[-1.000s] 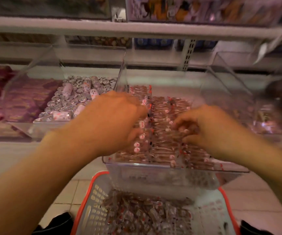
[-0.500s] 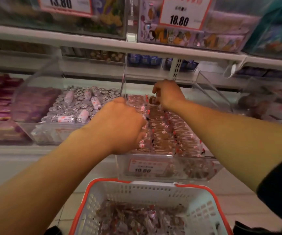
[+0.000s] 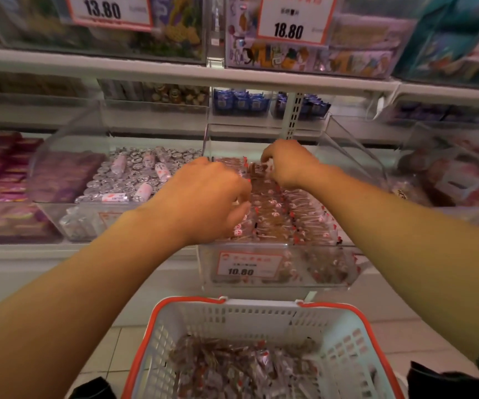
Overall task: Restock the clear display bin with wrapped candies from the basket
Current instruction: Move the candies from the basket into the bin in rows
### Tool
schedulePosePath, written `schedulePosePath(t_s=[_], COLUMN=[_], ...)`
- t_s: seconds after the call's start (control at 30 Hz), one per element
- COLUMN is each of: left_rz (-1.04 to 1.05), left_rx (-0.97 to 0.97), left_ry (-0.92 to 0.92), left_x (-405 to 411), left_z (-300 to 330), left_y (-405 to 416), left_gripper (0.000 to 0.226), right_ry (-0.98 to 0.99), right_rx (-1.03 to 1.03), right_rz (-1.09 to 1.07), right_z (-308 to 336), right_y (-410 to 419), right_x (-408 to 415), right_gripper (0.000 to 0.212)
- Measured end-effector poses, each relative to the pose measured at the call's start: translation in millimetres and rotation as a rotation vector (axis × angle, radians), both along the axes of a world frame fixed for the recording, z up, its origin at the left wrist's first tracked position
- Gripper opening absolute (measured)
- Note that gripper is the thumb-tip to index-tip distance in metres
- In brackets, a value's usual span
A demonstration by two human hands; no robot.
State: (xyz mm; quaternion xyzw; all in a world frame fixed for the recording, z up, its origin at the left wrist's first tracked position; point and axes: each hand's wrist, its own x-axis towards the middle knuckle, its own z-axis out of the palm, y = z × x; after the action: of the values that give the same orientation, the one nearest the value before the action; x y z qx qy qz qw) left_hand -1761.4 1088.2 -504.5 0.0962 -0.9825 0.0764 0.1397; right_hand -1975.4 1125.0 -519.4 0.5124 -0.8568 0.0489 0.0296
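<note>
Brown wrapped candies [image 3: 284, 214] are being arranged in the clear plastic display bin [image 3: 333, 272]: one is being pinched by the right hand [image 3: 288, 164]; others are being pressed by the left hand's [image 3: 203, 197] curled fingers.

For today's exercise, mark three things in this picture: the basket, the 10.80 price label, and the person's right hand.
basket [image 3: 232, 301]: head view, on the white back rim between the red corners.
10.80 price label [image 3: 248, 264]: head view, middle of the label on the bin front.
right hand [image 3: 288, 164]: head view, on the back of the hand.
</note>
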Motion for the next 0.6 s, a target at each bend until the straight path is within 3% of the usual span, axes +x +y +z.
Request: schedulePosePath(t_s=[0.07,0.2,0.23,0.3,0.37,0.43,0.47,0.5,0.53,0.6], left_rz=[-0.067,-0.35,-0.402,-0.482,-0.416,-0.134,0.03,0.188,0.325,0.476], left_rx=[0.047,0.011,0.012,0.035,0.083,0.185,0.281,0.407,0.532,0.763], left_ry=[0.123,0.497,0.519,0.439,0.138,-0.292,-0.448,-0.548,-0.602,-0.701], left_x=[11,34,36,34,28,26,31,40,50,74], left_z=[3,-12,-23,-58,-102,-152,-184,-218,-252,-311], left_y=[10,45,57,74,84,87,89,90,92,105], left_gripper=[0.03,0.035,0.035,0.032,0.025,0.025,0.028,0.033,0.039,0.049], right_ry=[0.01,0.138,0.117,-0.061,-0.31,-0.543,-0.632,-0.735,-0.827,-0.966], right_rx=[-0.205,-1.138,-1.267,-1.292,-0.946,-0.284,0.047,0.273,0.399,0.427], right_rz=[0.01,0.21,0.2,0.027,-0.169,-0.186,-0.16,-0.17,-0.224,-0.401], right_z=[16,-3,-29,-101,-176,-244,-275,-302,-327,-359], right_y=[27,128,152,184,196,202,209,218,226,244], right_x=[17,80,97,123,137,141,144,148,150,156], right_gripper=[0.032,0.012,0.012,0.014,0.014,0.014,0.022,0.044,0.068,0.101])
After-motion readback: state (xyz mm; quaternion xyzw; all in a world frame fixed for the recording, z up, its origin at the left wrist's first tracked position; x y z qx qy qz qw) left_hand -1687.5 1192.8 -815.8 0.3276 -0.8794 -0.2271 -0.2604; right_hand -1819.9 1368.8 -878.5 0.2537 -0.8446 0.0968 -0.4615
